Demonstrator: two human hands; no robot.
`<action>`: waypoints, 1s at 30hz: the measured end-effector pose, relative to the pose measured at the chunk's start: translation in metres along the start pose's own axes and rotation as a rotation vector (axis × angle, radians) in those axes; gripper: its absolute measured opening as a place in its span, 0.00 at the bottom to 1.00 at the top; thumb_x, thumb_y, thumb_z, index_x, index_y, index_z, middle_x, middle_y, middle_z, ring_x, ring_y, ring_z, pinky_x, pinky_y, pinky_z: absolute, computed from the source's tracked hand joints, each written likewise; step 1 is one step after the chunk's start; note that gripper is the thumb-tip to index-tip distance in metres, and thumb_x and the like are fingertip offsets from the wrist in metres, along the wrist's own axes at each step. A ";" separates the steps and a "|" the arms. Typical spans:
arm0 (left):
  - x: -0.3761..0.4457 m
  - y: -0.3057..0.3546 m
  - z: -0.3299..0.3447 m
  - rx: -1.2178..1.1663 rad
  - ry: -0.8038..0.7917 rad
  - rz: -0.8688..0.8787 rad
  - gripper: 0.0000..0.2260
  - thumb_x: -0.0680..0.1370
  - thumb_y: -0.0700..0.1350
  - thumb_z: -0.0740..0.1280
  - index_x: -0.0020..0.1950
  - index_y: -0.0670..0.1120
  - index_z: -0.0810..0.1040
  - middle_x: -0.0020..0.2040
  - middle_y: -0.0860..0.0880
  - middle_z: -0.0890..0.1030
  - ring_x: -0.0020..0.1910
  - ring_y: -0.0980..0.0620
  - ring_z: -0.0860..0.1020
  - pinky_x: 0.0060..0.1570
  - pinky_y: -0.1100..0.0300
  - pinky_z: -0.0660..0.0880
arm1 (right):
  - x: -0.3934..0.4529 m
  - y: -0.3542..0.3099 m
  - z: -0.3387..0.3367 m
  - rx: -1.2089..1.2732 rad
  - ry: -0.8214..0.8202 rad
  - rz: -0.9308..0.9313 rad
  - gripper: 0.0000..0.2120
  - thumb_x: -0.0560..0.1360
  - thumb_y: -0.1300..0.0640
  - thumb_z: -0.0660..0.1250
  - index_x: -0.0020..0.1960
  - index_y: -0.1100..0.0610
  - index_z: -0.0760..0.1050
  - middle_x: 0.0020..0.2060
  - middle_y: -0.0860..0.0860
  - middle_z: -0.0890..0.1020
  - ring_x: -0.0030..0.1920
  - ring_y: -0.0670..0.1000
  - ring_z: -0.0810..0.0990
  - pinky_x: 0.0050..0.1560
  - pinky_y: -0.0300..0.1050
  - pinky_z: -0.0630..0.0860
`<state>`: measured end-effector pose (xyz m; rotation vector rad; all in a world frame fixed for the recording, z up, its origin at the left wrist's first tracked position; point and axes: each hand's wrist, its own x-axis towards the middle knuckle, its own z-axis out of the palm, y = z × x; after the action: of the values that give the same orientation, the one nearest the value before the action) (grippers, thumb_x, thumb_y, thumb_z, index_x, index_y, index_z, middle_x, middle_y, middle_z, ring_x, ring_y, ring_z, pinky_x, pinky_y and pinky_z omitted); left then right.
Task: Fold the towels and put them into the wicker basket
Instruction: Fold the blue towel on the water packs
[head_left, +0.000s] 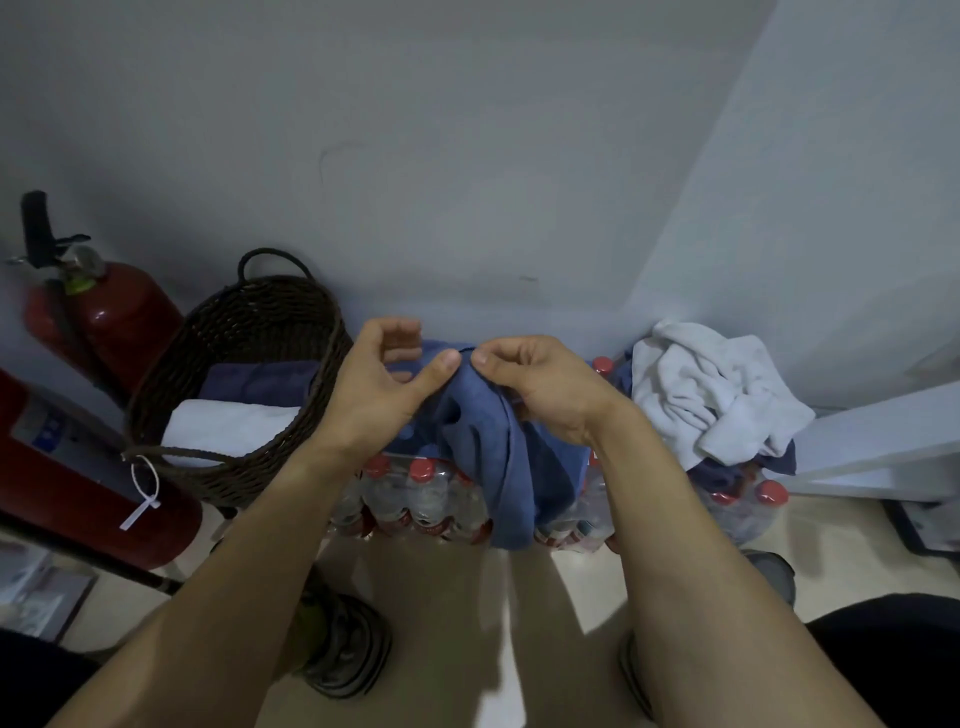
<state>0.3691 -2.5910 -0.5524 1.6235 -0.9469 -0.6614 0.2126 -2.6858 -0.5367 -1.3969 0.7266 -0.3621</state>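
A blue towel (506, 457) hangs bunched over packs of water bottles, in the middle of the view. My right hand (540, 387) pinches its top edge between thumb and fingers. My left hand (376, 382) is beside it, thumb against the same edge and fingers curled loosely above the cloth. The dark wicker basket (171, 364) stands to the left and holds a folded white towel (228, 423) and a folded dark blue towel (260, 379). A crumpled white towel (711, 387) lies in a heap at the right over a dark blue one (727, 470).
Shrink-wrapped bottle packs with red caps (421, 499) sit on the floor under the towels. Two red fire extinguishers (111, 312) stand at the far left beside the basket. A wall is close behind, and a white ledge (878, 441) juts out at the right. My shoes (343, 644) are below.
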 end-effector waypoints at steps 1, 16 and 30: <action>0.000 0.000 0.000 -0.045 -0.060 0.011 0.23 0.73 0.47 0.73 0.64 0.44 0.71 0.59 0.49 0.77 0.58 0.56 0.77 0.58 0.62 0.75 | -0.001 -0.002 0.000 0.000 -0.024 -0.006 0.12 0.82 0.58 0.61 0.57 0.65 0.79 0.45 0.57 0.84 0.40 0.48 0.82 0.39 0.38 0.78; 0.010 0.005 -0.010 0.042 0.082 0.089 0.11 0.82 0.49 0.61 0.46 0.43 0.76 0.37 0.50 0.79 0.36 0.59 0.76 0.40 0.60 0.75 | -0.002 -0.008 -0.013 -0.551 -0.159 0.171 0.09 0.73 0.59 0.75 0.51 0.55 0.77 0.45 0.56 0.85 0.47 0.57 0.85 0.51 0.54 0.82; 0.031 -0.009 -0.066 0.598 0.098 0.047 0.14 0.82 0.50 0.58 0.42 0.44 0.74 0.34 0.49 0.76 0.34 0.54 0.72 0.33 0.61 0.65 | -0.021 0.001 -0.068 -0.432 0.041 0.269 0.15 0.76 0.58 0.68 0.30 0.55 0.79 0.30 0.48 0.81 0.37 0.50 0.76 0.39 0.44 0.72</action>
<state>0.4419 -2.5822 -0.5430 2.1234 -1.1754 -0.2666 0.1529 -2.7243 -0.5331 -1.6708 1.0562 -0.0187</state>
